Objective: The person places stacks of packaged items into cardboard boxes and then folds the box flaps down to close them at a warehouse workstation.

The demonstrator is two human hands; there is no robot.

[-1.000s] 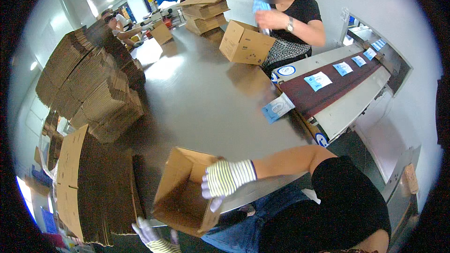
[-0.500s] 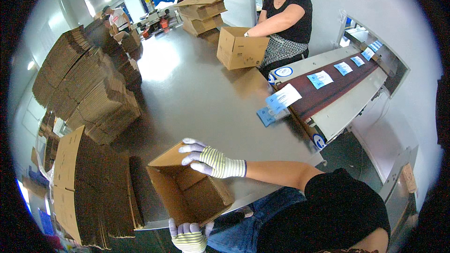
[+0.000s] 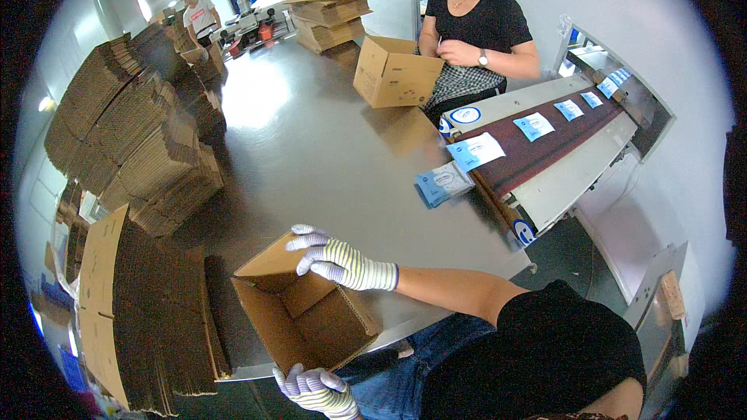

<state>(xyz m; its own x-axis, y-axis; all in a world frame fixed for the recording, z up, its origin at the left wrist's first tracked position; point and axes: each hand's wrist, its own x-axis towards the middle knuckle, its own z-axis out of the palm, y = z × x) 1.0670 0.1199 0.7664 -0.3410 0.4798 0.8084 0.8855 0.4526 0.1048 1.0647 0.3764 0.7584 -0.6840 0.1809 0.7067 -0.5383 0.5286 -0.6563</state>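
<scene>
An open, empty cardboard box (image 3: pixel 292 319) sits tilted at the near edge of the metal table, its opening facing me and its inner walls in sight. My right hand (image 3: pixel 342 263), in a white glove with yellow-green stripes, is closed over the box's upper rim, with the fingers curled on the wall. At the lower rim my left hand (image 3: pixel 319 393), gloved the same way, holds the edge with bent fingers. Part of that hand's grip is hidden by the box.
Tall stacks of flattened cartons (image 3: pixel 140 303) stand along the left. A conveyor (image 3: pixel 537 155) at right carries blue-and-white packets (image 3: pixel 476 150); several lie at its end on the table (image 3: pixel 327 171). A co-worker stands beside another open box (image 3: pixel 397 74). More cartons (image 3: pixel 331 15) are stacked behind.
The view has shifted slightly. My left hand has slid a little along the lower rim. The co-worker's arm has come out of the other box, and both their hands are now in front of them.
</scene>
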